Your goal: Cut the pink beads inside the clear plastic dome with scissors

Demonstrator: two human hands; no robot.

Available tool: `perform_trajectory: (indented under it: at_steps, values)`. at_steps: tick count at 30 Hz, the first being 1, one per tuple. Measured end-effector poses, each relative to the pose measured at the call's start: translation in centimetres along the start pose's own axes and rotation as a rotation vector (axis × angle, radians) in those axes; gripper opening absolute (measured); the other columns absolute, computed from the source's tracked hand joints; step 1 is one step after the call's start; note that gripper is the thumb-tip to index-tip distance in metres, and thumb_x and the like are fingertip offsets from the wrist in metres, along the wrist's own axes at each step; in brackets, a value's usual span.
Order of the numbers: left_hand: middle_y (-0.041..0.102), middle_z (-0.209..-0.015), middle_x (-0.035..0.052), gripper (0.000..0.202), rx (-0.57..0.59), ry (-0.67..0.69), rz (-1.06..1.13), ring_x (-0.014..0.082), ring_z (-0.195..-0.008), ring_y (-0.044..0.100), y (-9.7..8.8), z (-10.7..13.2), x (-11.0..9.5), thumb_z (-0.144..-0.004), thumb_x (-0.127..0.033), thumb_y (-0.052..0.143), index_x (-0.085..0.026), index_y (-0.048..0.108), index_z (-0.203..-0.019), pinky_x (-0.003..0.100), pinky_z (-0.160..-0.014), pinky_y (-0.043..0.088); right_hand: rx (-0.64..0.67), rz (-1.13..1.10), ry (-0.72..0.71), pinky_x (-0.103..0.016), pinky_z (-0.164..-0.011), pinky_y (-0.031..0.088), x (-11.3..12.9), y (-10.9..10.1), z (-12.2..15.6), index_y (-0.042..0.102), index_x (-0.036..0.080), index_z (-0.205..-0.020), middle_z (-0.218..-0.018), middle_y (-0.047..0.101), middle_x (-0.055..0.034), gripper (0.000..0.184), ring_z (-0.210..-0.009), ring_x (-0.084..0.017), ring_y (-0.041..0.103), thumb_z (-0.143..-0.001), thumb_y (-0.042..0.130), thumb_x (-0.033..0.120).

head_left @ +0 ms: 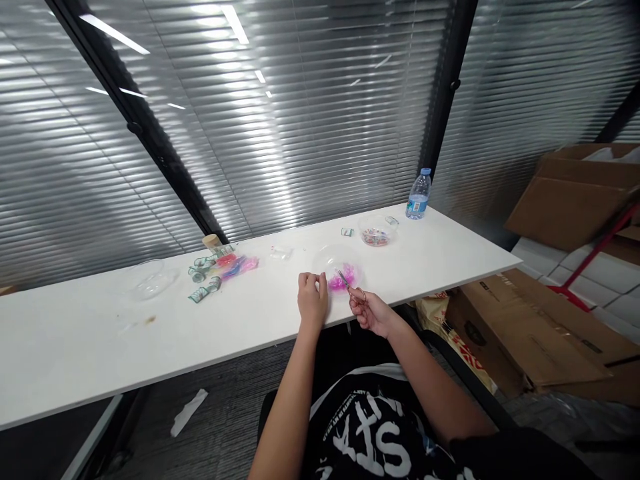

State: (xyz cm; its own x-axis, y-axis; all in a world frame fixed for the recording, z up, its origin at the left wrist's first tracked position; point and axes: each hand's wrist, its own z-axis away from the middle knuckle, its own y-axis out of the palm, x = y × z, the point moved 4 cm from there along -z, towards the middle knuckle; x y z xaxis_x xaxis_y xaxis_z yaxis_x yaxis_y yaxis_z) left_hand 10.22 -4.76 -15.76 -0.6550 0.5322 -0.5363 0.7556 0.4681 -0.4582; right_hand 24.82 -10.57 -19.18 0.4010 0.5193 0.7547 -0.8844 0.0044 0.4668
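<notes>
My right hand (371, 312) is closed on a small pair of scissors (349, 283), whose blades point up and left over a clear plastic bowl (334, 259) that holds pink bits (343, 278). My left hand (312, 299) rests on the white table (100, 333) just left of the bowl. Its fingers are curled and pinched together; what they hold, if anything, is too small to make out.
Several small packets and rolls (218, 269) lie left of centre, beside an empty clear bowl (149, 279). A bowl of coloured beads (376, 232) and a water bottle (419, 194) stand at the far right. Cardboard boxes (540, 320) fill the floor to the right.
</notes>
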Motion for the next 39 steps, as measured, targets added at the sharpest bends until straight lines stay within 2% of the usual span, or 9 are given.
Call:
perform_trajectory:
  at_steps: [6,13,18,39]
  values:
    - [0.049,-0.084,0.0040,0.019,-0.011,0.012,-0.008,0.0147,-0.071,0.051,0.07,0.09,-0.05,-0.095,-0.025,0.046,-0.018,0.055,-0.080,0.028,-0.067,0.042,-0.012,0.024,-0.007,-0.018,-0.034,0.022,0.16,-0.05,-0.60,0.048,0.017,-0.067,-0.049,0.040,0.0074,0.040,-0.034,-0.004,0.034,-0.087,0.058,0.050]
    - [0.050,-0.088,0.0045,0.012,0.005,0.019,-0.005,0.0131,-0.064,0.050,0.04,0.23,-0.13,-0.090,-0.017,0.048,-0.017,0.059,-0.087,0.029,-0.066,0.044,-0.028,-0.019,-0.001,-0.018,-0.034,0.019,0.37,-0.05,-0.91,0.046,0.017,-0.068,-0.050,0.036,0.0086,0.041,-0.035,-0.004,0.028,-0.087,0.057,0.051]
    - [0.051,-0.089,0.0048,0.021,0.029,0.017,0.000,0.0131,-0.063,0.051,0.01,0.28,-0.02,-0.081,-0.007,0.046,-0.017,0.061,-0.090,0.029,-0.065,0.045,-0.024,-0.023,0.048,-0.017,-0.035,0.017,0.43,0.14,-0.90,0.044,0.018,-0.066,-0.049,0.032,0.0092,0.042,-0.035,-0.003,0.023,-0.090,0.050,0.052]
    - [0.051,-0.090,0.0055,0.023,0.038,0.023,0.017,0.0139,-0.066,0.053,0.03,0.36,-0.01,-0.080,-0.007,0.043,-0.018,0.061,-0.090,0.029,-0.065,0.045,-0.016,-0.039,0.048,-0.017,-0.034,0.016,0.27,0.07,-1.03,0.045,0.018,-0.066,-0.049,0.032,0.0089,0.043,-0.035,-0.004,0.023,-0.090,0.051,0.053]
